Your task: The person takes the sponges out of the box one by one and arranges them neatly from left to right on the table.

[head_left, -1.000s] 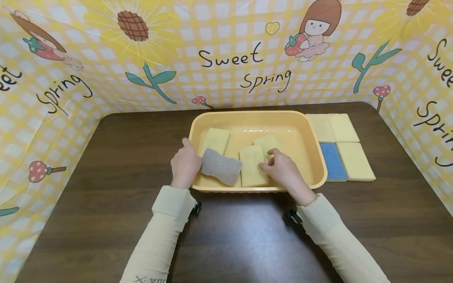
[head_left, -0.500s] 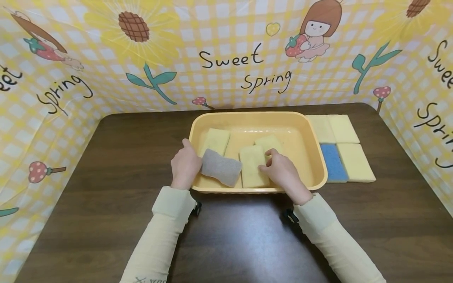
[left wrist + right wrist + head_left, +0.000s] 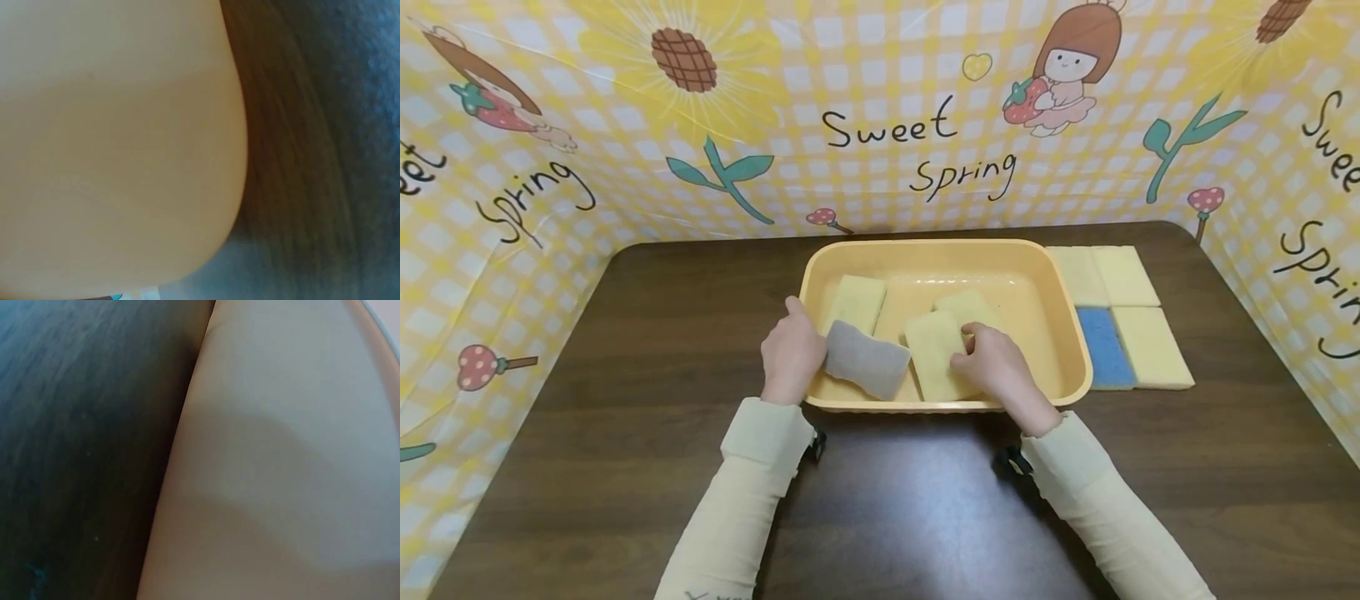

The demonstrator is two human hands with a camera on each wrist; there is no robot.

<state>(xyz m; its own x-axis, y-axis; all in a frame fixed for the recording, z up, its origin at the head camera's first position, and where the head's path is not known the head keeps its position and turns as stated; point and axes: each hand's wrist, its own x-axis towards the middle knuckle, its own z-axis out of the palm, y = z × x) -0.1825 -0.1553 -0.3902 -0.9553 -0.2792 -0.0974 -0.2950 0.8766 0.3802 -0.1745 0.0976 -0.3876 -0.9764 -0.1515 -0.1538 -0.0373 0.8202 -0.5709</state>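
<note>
A pale orange plastic tray [image 3: 925,242] stands on the table in the head view. My left hand [image 3: 792,354] grips its left rim, beside a grey sponge [image 3: 867,360] with a wavy outline. Inside the tray, my right hand [image 3: 997,362] pinches the right edge of a pale yellow sponge [image 3: 931,354], which lies slightly turned. Partly beneath that one is a second yellow sponge [image 3: 958,302]. A third yellow sponge [image 3: 859,300] lies at the back left. Both wrist views are filled by the tray's outer wall [image 3: 125,156] and the table; no fingers show there.
Right of the tray, a blue sponge [image 3: 1107,348] and three yellow ones, including a front one [image 3: 1152,346], form a flat block on the dark wooden table [image 3: 700,333]. A patterned cloth [image 3: 887,67] hangs around the back and sides.
The yellow sponge at my right hand has turned a little, its far end swinging left. My right hand shifted slightly and closed onto its edge. My left hand stays on the rim.
</note>
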